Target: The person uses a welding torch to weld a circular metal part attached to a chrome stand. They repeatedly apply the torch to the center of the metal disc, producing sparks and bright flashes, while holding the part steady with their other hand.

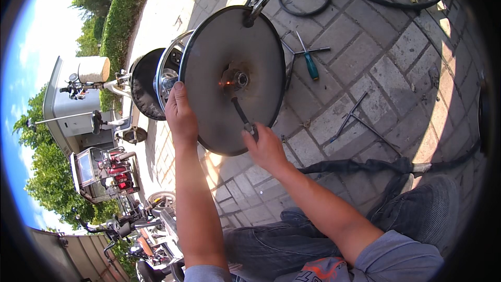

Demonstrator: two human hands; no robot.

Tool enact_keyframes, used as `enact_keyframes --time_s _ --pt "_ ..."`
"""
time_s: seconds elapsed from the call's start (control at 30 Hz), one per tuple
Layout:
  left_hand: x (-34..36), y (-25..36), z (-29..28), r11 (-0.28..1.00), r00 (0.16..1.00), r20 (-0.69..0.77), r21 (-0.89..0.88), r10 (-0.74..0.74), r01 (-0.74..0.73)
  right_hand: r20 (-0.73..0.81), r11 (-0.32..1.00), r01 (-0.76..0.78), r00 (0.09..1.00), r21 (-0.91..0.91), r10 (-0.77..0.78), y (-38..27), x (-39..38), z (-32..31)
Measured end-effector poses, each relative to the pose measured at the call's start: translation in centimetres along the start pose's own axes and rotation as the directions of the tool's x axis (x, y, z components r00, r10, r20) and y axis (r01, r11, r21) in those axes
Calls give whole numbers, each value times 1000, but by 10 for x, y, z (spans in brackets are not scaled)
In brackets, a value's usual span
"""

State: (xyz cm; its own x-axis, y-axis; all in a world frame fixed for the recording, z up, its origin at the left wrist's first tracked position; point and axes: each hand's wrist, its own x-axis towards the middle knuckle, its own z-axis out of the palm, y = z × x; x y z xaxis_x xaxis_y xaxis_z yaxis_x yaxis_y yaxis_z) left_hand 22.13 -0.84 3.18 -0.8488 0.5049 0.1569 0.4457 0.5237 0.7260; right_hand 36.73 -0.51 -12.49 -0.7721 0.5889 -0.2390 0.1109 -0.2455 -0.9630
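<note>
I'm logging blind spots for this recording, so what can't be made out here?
- Dark disc: head view; its far face is turned away from the camera.
- Dark tool: head view; its held end is largely covered by the right hand.
- Orange glow: head view; too small to tell its source.
- Dark cable: head view; lost at the right edge.

Bright sunlight, shadow-striped paving (386, 79), fisheye-bent edges

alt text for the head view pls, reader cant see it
A person's left hand holds the edge of a dark round disc while the right hand holds a narrow tool near its hub, where orange spots glow. A clamp sits at the disc's upper edge; a teal-handled screwdriver lies on the paving.
</note>
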Motion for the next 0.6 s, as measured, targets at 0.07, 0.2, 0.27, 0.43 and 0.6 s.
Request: enact_keyframes --time_s 0.07,0.2,0.27,0.43,0.6 --pt "-1 1 1 1000 1000 -3 2 1 -1 10 1000 -10 1000 1 10 0 3 0" --pt "2 -4 -1 1000 1000 -2 13 7 -7 10 1000 -17 1000 26 16 -3 5 -1" --pt "2 -3 1 1000 1000 -12 8 10 -9 24 999 -33 999 28 32 -5 6 -3" --pt "6 -9 -6 998 1000 -1 59 9 -9 59 999 -36 998 27 35 -10 5 -6" --pt "3 8 4 1000 1000 3 6 2 -2 0 999 9 1000 36 -9 0 -5 0"
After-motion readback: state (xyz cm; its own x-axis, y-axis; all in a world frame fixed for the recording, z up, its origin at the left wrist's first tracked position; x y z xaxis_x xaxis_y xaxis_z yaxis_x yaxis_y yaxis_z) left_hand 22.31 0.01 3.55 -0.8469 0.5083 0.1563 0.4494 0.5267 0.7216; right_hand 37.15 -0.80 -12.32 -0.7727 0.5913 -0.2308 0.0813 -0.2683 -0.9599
